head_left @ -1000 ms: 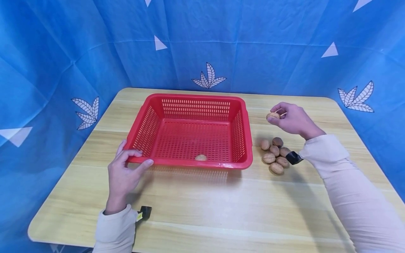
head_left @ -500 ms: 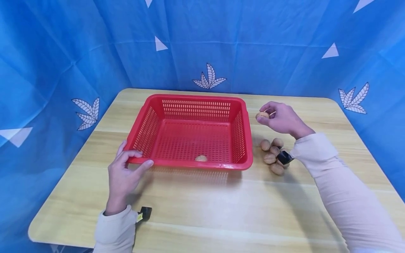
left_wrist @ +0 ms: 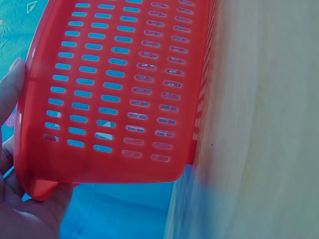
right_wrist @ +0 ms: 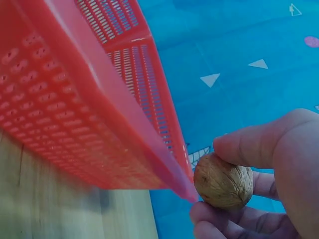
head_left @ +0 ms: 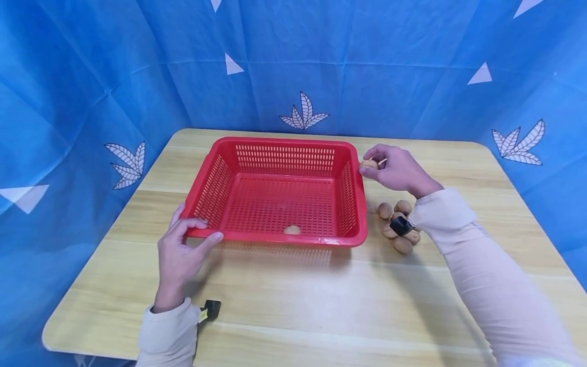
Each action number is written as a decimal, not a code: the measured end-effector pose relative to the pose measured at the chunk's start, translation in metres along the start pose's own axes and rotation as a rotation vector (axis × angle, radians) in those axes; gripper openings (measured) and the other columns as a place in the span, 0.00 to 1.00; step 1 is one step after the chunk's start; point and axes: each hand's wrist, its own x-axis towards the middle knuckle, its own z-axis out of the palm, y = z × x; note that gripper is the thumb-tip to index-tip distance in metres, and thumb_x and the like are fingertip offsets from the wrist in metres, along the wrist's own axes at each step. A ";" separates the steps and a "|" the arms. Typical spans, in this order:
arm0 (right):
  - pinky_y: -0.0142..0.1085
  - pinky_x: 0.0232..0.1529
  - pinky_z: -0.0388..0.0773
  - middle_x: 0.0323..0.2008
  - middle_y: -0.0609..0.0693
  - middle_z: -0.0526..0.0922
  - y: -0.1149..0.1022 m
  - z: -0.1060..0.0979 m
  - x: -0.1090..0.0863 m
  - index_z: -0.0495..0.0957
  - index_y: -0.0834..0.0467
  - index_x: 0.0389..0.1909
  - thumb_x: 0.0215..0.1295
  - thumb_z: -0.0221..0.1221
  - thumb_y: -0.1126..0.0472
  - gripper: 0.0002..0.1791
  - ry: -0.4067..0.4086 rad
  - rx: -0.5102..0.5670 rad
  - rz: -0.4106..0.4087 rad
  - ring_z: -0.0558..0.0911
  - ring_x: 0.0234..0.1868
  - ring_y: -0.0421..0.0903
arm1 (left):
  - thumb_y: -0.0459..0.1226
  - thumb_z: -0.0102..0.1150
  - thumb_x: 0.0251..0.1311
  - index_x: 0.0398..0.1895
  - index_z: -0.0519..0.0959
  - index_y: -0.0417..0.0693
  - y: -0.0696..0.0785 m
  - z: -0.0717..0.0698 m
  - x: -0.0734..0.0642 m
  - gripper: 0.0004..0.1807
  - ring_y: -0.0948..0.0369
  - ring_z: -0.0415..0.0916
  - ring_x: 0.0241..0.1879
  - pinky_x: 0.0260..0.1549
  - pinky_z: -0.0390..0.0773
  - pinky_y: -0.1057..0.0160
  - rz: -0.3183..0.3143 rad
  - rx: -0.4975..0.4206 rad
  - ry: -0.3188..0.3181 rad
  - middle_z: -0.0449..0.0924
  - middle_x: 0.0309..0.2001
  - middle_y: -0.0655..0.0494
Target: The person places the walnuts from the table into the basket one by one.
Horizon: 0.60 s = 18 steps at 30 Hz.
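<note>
A red plastic basket (head_left: 279,237) with slotted walls stands on the table. My left hand (head_left: 181,250) grips its near left corner, thumb and fingers round the rim; the left wrist view shows the same hold on the basket (left_wrist: 109,169). Between the thumb and fingers of my right hand (head_left: 396,168) is a walnut (right_wrist: 224,181), held by the basket's right rim. Whether walnut and rim touch, I cannot tell. One walnut (head_left: 292,230) lies inside the basket near the front wall, partly hidden by the rim. Several walnuts (head_left: 402,245) lie in a cluster below my right hand.
The light wooden table (head_left: 293,306) extends in front of the basket and to both sides. A blue patterned curtain (head_left: 390,66) hangs behind and at the sides. A black wrist camera (head_left: 400,226) covers part of the walnut cluster.
My right hand has moved left with its walnut, from above the cluster to the basket's right rim. My left hand and the basket have stayed in place.
</note>
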 end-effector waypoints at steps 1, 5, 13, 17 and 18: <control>0.39 0.32 0.74 0.40 0.57 0.75 -0.001 0.001 0.001 0.76 0.61 0.51 0.63 0.62 0.53 0.20 0.002 0.001 -0.004 0.77 0.38 0.52 | 0.27 0.75 0.43 0.34 0.78 0.35 0.000 0.000 0.000 0.15 0.56 0.56 0.69 0.52 0.73 0.71 -0.001 -0.002 -0.001 0.77 0.55 0.41; 0.39 0.31 0.75 0.40 0.57 0.76 -0.004 0.005 0.004 0.76 0.61 0.51 0.63 0.62 0.54 0.19 -0.002 0.008 -0.011 0.77 0.38 0.52 | 0.28 0.75 0.44 0.34 0.78 0.35 0.002 0.001 -0.001 0.15 0.57 0.56 0.69 0.53 0.72 0.69 -0.002 0.002 0.002 0.77 0.56 0.42; 0.40 0.34 0.75 0.40 0.57 0.79 -0.009 0.012 0.011 0.77 0.59 0.47 0.63 0.62 0.54 0.16 0.002 0.014 -0.015 0.78 0.40 0.52 | 0.27 0.75 0.44 0.32 0.78 0.33 0.002 0.002 -0.002 0.14 0.57 0.57 0.69 0.54 0.72 0.67 0.025 -0.003 0.015 0.81 0.46 0.41; 0.43 0.37 0.76 0.42 0.59 0.79 -0.013 0.013 0.014 0.77 0.59 0.47 0.64 0.61 0.53 0.17 -0.005 0.017 0.009 0.77 0.43 0.54 | 0.27 0.75 0.44 0.33 0.78 0.33 0.002 0.002 -0.002 0.15 0.57 0.56 0.69 0.54 0.73 0.62 0.013 0.000 0.016 0.81 0.45 0.42; 0.44 0.38 0.76 0.42 0.59 0.79 -0.015 0.013 0.015 0.77 0.60 0.48 0.64 0.61 0.53 0.17 -0.006 0.020 0.015 0.76 0.43 0.54 | 0.27 0.75 0.43 0.33 0.78 0.33 0.001 0.002 -0.002 0.15 0.57 0.56 0.69 0.54 0.73 0.62 0.012 -0.001 0.016 0.81 0.45 0.42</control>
